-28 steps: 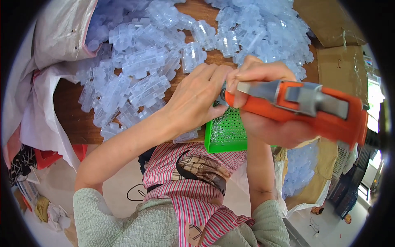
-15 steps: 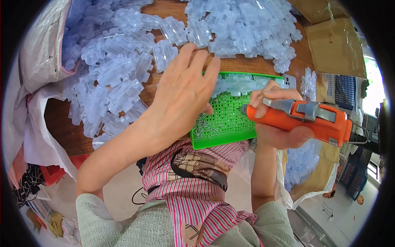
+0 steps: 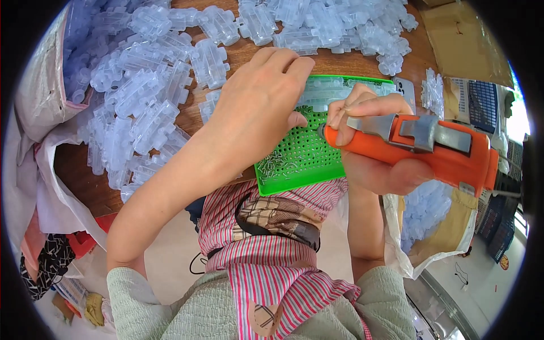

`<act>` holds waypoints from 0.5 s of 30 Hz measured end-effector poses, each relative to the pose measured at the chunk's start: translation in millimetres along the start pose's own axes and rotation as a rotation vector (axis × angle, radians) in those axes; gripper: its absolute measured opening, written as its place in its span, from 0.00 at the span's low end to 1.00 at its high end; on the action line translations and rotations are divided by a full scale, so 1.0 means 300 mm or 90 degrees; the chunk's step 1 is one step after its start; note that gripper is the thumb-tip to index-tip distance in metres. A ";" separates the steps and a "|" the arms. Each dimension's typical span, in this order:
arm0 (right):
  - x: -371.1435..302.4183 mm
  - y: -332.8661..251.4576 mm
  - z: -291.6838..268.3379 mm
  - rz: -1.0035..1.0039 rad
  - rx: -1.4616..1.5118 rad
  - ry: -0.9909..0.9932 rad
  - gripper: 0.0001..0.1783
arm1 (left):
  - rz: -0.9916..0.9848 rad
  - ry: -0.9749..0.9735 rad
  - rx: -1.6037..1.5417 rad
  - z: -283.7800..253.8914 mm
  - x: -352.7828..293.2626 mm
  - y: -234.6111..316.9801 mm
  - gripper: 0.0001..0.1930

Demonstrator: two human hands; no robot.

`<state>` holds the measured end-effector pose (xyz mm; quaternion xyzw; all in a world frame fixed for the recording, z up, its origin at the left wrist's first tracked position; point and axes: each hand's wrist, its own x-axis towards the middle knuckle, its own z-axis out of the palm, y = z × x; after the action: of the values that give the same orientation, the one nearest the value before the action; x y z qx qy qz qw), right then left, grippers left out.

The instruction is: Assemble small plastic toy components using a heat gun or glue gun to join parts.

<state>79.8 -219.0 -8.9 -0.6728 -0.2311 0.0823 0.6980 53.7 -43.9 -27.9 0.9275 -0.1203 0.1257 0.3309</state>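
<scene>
My right hand (image 3: 377, 161) is wrapped round an orange power screwdriver (image 3: 419, 144) with a grey metal lever. Its dark nose points left, over a green perforated tray (image 3: 300, 186). Small silver screws (image 3: 275, 166) lie loose in the tray's near left part, and others sit among its holes. Clear plastic parts (image 3: 323, 93) lie along the tray's far side, between my hands. My left hand (image 3: 263, 96) is curled over the tray's left end, thumb below the bent fingers. Its fingertips and whatever they hold are hidden under the hand.
Heaps of clear plastic parts cover the brown table (image 3: 238, 54) at the left (image 3: 139, 93) and far side (image 3: 323, 22). A phone (image 3: 404, 88) lies beside the tray. Cardboard (image 3: 467, 42) stands at the far right. An open bag (image 3: 425, 212) of parts is at my right.
My left hand has drawn right relative to the loose plastic parts and tray. The screwdriver has moved slightly left over the tray. The whole view has shifted somewhat.
</scene>
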 end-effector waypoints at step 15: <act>0.010 0.028 0.018 -0.077 0.091 0.037 0.53 | -0.025 -0.037 -0.031 -0.013 0.000 0.014 0.33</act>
<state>81.9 -212.2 -16.6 -0.6079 -0.2447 0.0366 0.7545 51.9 -44.5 -22.6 0.9247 -0.1143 0.0894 0.3519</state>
